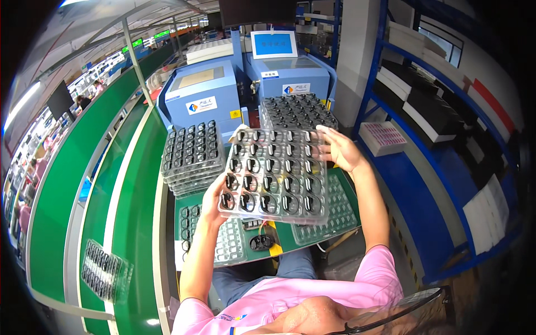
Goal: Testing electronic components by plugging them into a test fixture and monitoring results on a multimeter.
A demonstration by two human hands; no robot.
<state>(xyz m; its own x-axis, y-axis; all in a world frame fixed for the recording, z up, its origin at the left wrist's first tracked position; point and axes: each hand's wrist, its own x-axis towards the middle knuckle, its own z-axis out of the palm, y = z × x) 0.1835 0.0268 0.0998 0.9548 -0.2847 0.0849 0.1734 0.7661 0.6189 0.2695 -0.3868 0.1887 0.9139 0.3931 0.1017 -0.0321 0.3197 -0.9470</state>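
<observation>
Both my hands hold a clear plastic blister tray (262, 216) over the green table. Rows of black loop-shaped parts (271, 165), like small wristbands, fill its pockets. My left hand (214, 196) grips the tray's near left side. At the far right corner, my right hand (339, 147) has its fingers against the tray's edge. A stack of similar filled trays (192, 177) stands left of the held tray. Another filled stack (298, 106) rises just behind it. Below lie two clear trays with no parts visible, one on the right (330, 215) and one on the left (230, 245).
Two blue machines (204, 92) stand at the back, one topped by a screen (273, 43). A black oval device (261, 242) lies near the table's front edge. Left runs a green conveyor (139, 223), with a filled tray (101, 271) beyond. Blue shelving (416, 125) stands right.
</observation>
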